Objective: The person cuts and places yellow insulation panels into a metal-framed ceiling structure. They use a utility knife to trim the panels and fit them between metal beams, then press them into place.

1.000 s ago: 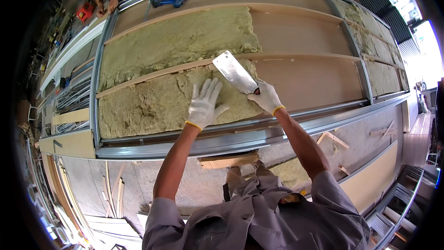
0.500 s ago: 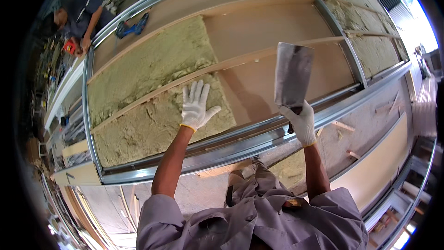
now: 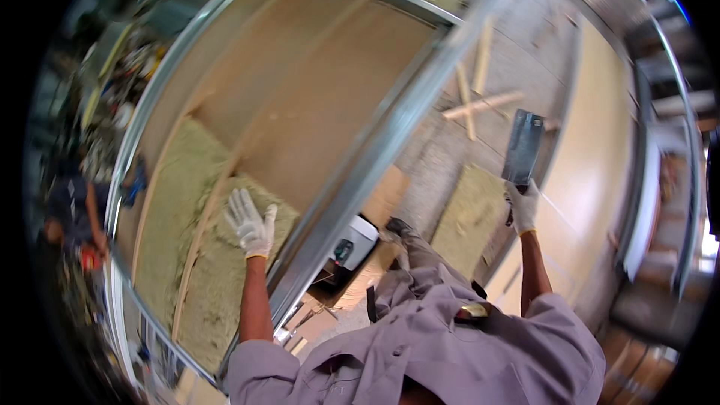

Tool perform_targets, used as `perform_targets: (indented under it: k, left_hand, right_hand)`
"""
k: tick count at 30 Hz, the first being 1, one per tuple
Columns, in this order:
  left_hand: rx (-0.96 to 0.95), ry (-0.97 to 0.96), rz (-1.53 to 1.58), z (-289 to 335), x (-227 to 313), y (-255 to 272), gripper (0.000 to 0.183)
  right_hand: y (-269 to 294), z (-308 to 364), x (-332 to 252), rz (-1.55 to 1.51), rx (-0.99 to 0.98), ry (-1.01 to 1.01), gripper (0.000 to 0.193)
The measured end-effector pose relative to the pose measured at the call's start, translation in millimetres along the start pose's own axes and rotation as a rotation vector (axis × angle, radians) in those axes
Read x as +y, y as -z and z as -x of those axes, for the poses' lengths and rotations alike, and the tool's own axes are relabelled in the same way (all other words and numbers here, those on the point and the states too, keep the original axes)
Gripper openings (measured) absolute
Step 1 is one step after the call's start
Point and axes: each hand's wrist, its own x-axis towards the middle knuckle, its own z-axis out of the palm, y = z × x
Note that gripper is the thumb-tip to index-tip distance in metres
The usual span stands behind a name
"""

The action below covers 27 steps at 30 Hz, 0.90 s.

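Observation:
My left hand, in a white glove with a yellow cuff, lies flat with fingers outstretched on a piece of greenish-yellow wool insulation. That piece fills a bay of a metal-edged panel frame, beside a wooden strip and a second insulation piece. Bare brown board shows beyond them. My gloved right hand is closed round the handle of a cleaver. Its broad rectangular blade points away from me, held up over the floor to the right of the frame.
On the floor lie another insulation slab and crossed wooden offcuts. A long cream panel stands at the right. Below the frame's near edge is a white-and-black container. Another person works at the far left beside a blue power tool.
My view has turned to the right, so the frame now slants across it. The cleaver has swung from above the frame to over the floor. My left hand stays on the insulation.

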Motion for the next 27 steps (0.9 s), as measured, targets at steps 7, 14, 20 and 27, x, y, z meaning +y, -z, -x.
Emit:
perform_targets:
  k: [7, 14, 20, 27]
  left_hand:
    - [0.002, -0.025, -0.151, 9, 13, -22, 0.087]
    - [-0.092, 0.002, -0.125, 2, 7, -24, 0.084]
    - [-0.119, 0.085, -0.077, 5, -6, -7, 0.078]
    - [0.151, 0.075, 0.013, 9, 83, 53, 0.072]
  right_hand:
    - [174, 159, 178, 0.332, 0.231, -0.452, 0.020]
    - [233, 320, 281, -0.126, 0.517, -0.927, 0.015]
    - [259, 375, 331, -0.190, 0.514, -1.147, 0.012]
    - [288, 362, 360, -0.246, 0.438, -1.202, 0.014]
